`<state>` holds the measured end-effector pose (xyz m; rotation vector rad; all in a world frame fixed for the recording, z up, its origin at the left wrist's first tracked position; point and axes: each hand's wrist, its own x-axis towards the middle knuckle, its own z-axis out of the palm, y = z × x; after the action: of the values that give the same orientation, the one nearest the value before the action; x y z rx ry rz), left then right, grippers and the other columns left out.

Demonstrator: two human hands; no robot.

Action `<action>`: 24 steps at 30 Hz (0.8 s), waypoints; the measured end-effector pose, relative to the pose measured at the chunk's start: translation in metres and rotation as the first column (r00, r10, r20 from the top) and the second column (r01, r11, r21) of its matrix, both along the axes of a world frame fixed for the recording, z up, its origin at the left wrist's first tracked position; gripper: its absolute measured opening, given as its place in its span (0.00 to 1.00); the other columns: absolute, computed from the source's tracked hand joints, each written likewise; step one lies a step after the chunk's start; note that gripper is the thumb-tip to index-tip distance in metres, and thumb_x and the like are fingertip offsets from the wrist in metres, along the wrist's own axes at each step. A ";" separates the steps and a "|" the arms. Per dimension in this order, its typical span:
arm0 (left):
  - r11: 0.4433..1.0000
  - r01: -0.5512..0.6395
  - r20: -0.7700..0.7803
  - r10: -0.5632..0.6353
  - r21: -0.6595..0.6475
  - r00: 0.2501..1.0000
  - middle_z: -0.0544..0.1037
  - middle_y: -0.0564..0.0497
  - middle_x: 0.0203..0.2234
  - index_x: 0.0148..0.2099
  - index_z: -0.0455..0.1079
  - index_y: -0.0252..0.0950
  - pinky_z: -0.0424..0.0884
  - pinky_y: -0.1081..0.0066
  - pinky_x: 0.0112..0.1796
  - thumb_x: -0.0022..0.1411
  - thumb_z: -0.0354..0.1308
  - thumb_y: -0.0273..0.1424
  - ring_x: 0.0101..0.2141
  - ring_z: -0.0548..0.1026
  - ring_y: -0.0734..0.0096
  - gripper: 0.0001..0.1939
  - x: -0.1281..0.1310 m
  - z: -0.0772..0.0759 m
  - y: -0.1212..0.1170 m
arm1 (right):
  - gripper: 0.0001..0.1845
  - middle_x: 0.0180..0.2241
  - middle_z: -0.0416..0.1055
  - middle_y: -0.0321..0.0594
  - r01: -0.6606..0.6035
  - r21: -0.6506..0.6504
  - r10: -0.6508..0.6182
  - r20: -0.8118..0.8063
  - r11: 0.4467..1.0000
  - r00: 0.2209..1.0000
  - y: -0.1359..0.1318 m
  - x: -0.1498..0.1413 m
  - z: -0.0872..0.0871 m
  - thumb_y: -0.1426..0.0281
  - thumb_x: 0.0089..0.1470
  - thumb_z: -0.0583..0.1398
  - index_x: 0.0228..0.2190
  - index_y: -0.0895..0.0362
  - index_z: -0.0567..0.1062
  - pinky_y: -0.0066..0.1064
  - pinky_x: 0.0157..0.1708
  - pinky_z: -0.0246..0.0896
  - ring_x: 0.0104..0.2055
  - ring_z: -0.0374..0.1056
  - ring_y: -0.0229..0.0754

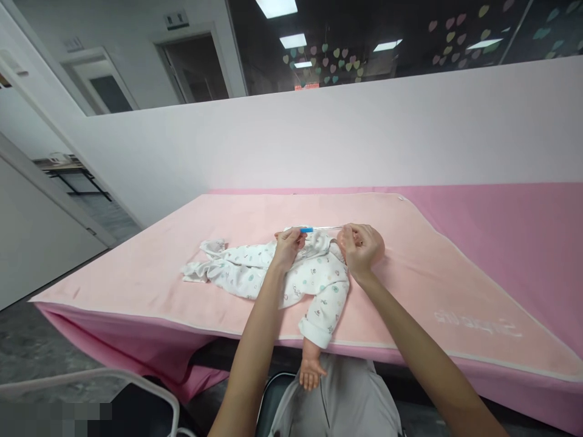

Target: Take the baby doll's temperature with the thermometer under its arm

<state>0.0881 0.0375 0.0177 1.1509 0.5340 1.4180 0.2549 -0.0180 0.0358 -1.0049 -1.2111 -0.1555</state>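
Observation:
A baby doll [316,276] in a white patterned sleepsuit lies on its back across the pink table, its head [376,246] to the right. One doll arm hangs over the front edge, with its small hand [311,371] bare. Above the doll's chest, a thin, clear glass-like thermometer [325,228] with a blue end is held level. My left hand [288,247] pinches it at the blue end. At the far tip are the closed fingers of my right hand [359,247], in front of the doll's face and partly hiding it.
A peach mat [150,255] covers much of the table, over a pink cloth [514,243]. A white wall [319,139] with a window above it rises behind. At the lower left stands a chair [150,397] with a pale frame; a door [40,230] is beyond.

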 end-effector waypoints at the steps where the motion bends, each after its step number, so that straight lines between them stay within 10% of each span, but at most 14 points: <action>1: 1.000 0.025 0.027 -0.025 -0.005 0.999 0.68 0.53 0.19 0.27 0.72 0.32 0.55 0.77 0.21 0.48 0.61 0.40 0.19 0.61 0.83 0.14 -0.001 -0.001 0.001 | 0.13 0.22 0.67 0.36 0.019 0.017 -0.020 0.038 1.000 0.999 0.001 0.001 -0.002 0.65 0.55 0.54 0.22 0.56 0.70 0.31 0.33 0.56 0.27 0.61 0.38; 16: 0.997 0.074 -0.112 -0.073 0.001 0.991 0.59 0.55 0.13 0.17 0.67 0.34 0.56 0.71 0.24 0.34 0.63 0.53 0.19 0.56 0.80 0.25 -0.005 0.005 -0.010 | 0.18 0.24 0.69 0.39 0.041 -0.137 -0.036 0.037 0.990 0.999 0.000 0.000 -0.015 0.60 0.56 0.48 0.23 0.55 0.69 0.36 0.40 0.54 0.30 0.63 0.41; 24: 0.984 0.176 -0.321 -0.169 -0.010 0.932 0.67 0.51 0.18 0.37 0.75 0.31 0.57 0.72 0.24 0.49 0.54 0.53 0.20 0.60 0.78 0.29 0.006 0.007 -0.012 | 0.14 0.26 0.70 0.39 0.020 -0.021 -0.025 -0.270 1.000 0.963 -0.012 0.010 0.010 0.61 0.54 0.53 0.25 0.57 0.71 0.35 0.38 0.59 0.32 0.66 0.41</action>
<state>0.0941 0.0252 0.0250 1.4205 0.6303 1.0920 0.2653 -0.0304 0.0459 -1.0196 -0.9533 -0.0236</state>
